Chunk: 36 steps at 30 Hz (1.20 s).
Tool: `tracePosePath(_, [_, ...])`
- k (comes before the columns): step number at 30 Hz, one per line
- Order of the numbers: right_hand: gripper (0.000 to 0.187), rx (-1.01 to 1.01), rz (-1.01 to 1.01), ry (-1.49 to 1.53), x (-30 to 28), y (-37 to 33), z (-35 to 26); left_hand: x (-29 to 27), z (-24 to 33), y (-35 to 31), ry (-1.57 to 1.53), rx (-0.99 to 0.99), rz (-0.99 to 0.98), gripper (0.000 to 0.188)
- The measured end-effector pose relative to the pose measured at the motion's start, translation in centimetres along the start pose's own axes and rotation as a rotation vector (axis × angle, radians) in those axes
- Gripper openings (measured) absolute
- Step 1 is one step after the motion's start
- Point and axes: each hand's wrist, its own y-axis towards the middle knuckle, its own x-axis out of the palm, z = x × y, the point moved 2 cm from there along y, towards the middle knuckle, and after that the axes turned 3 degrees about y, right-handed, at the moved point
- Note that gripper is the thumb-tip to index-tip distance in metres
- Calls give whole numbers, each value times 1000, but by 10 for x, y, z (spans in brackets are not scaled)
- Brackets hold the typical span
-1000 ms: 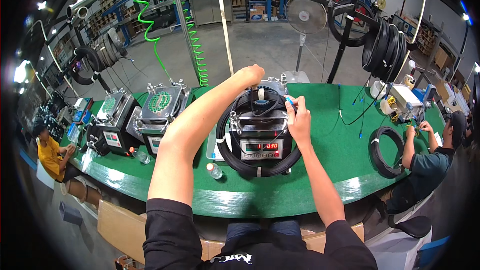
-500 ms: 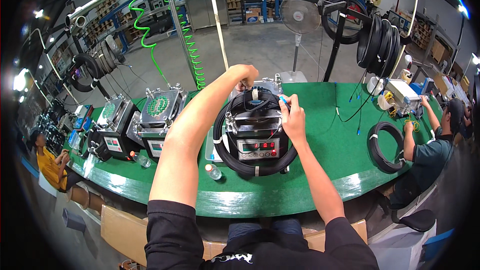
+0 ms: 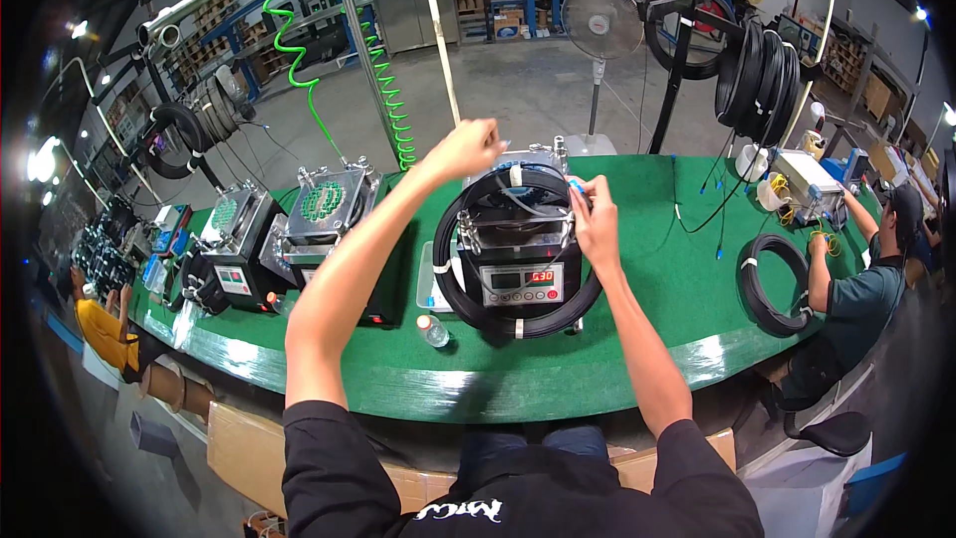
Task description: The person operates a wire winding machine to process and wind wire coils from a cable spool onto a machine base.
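A black box machine with a metal top and a lit red display [image 3: 524, 283] stands on the table in front of me. Around it hangs a coil of black cable [image 3: 495, 323], bound with white ties. At the coil's right side, my right hand [image 3: 596, 227] pinches a cable end with a blue connector [image 3: 575, 186]. My left hand [image 3: 466, 149] is raised above the machine's back left edge, clear of the coil. Its fingers are curled together, and what they hold, if anything, is too small to make out.
Left of me stand two similar machines with green-dotted tops [image 3: 323, 201]. A small capped bottle [image 3: 433, 331] and a clear tray [image 3: 426, 274] are near the coil. Another cable coil [image 3: 773, 284] lies at right, beside a co-worker [image 3: 868, 304]. A fan [image 3: 599, 25] stands behind the table.
My left hand has lifted up and left, away from the machine's top. The red display reading differs. My right hand still holds the blue connector.
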Motion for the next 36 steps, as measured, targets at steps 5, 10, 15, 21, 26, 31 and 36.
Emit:
tracePosePath(5, [17, 38, 110, 223, -6, -27, -41, 16, 34, -126, -6, -269, 347, 23])
tracePosePath(10, [15, 508, -90, 729, 8, -33, -71, 39, 37, -165, -854, -462, 290, 19])
tracePosePath(15, [30, 691, -173, 779, -14, 0, -73, 26, 31, -176, -1326, -562, 347, 38])
tracePosePath(21, [49, 707, -366, 631, -38, 22, -66, 2, 25, -182, -1306, -629, 232, 44])
tracePosePath(26, [43, 726, -490, 476, -60, 38, -47, -8, 3, -190, -1025, -553, 173, 42])
tracePosePath(31, [34, 233, -580, -174, -73, 41, -7, 13, -23, -187, -305, -283, 281, 44])
tracePosePath(36, [38, 179, -569, -395, -75, 14, 8, 38, -23, -195, -215, -144, 323, 48])
